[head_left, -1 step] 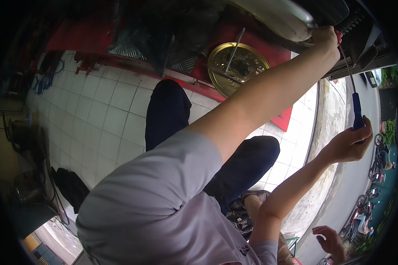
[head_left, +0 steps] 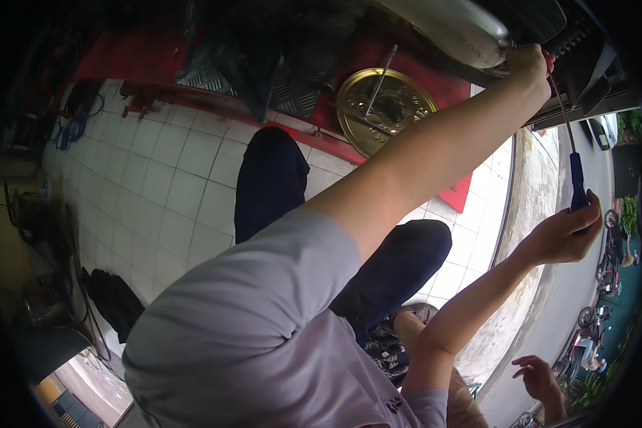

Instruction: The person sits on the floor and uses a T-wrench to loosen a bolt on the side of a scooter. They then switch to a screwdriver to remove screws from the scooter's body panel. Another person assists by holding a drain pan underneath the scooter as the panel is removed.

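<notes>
A long screwdriver with a dark blue handle (head_left: 578,182) is in my right hand (head_left: 560,232), its fingers closed around the handle's end. The thin metal shaft (head_left: 565,118) runs up toward the underside of a vehicle that looks like a motorcycle (head_left: 453,32). My left hand (head_left: 528,63) reaches across to the same spot, beside the silver rounded casing. Its fingers are curled near the shaft's upper end; the tip and whatever they grip are hidden. Below my left forearm sits a round gold-coloured metal tray (head_left: 349,132), with a silver metal rod (head_left: 381,82) over it.
A red platform (head_left: 453,85) with patterned metal plates (head_left: 292,100) lies ahead, above white floor tiles (head_left: 171,157). My bent knees (head_left: 271,171) are close to its edge. Another person's hand (head_left: 538,378) shows at lower right. Parked motorcycles (head_left: 610,264) line the road beyond.
The other person's hand at lower right has shifted slightly up and right, its fingers changing pose. My hands and the screwdriver stay almost in place.
</notes>
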Available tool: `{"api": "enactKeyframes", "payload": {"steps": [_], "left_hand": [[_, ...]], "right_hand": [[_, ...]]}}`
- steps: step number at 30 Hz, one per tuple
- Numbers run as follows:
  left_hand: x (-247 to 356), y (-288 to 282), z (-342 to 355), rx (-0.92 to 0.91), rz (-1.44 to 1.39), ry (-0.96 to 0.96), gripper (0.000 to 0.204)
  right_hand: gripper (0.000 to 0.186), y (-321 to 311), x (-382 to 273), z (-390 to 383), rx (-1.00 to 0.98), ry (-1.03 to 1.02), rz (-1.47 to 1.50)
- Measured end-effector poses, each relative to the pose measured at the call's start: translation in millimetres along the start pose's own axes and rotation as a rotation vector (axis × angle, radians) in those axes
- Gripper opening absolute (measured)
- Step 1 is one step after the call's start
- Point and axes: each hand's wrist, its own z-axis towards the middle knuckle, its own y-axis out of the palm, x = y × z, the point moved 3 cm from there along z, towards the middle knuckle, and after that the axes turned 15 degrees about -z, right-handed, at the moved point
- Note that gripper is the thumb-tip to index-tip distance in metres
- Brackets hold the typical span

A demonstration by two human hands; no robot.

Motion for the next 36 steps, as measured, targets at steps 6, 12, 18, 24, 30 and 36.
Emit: {"api": "enactKeyframes", "payload": {"steps": [6, 12, 18, 24, 30, 36], "left_hand": [[-8, 5, -8, 0.002, -0.119, -0.100, 0.014], [-7, 8, -7, 0.046, -0.215, -0.148, 0.015], [-21, 3, 0, 0.025, -0.164, -0.197, 0.011], [-17, -2, 41, -0.084, -0.094, -0.170, 0.015], [-18, -2, 2, -0.045, -0.111, -0.287, 0.017], [7, 5, -4, -0.078, -0.089, -0.236, 0.012]], "right_hand": [[0.030, -3, -7, -2, 0.089, -0.168, -0.154], [0.028, -4, -16, 2, 0.129, -0.196, -0.165], [0.030, -4, -6, 1, 0.035, -0.015, -0.066], [0.031, -3, -13, -7, 0.067, -0.208, -0.130], [0.026, -8, -2, 2, 0.032, -0.095, -0.151], [0.042, 0, -11, -6, -0.016, -0.031, 0.060]]}}
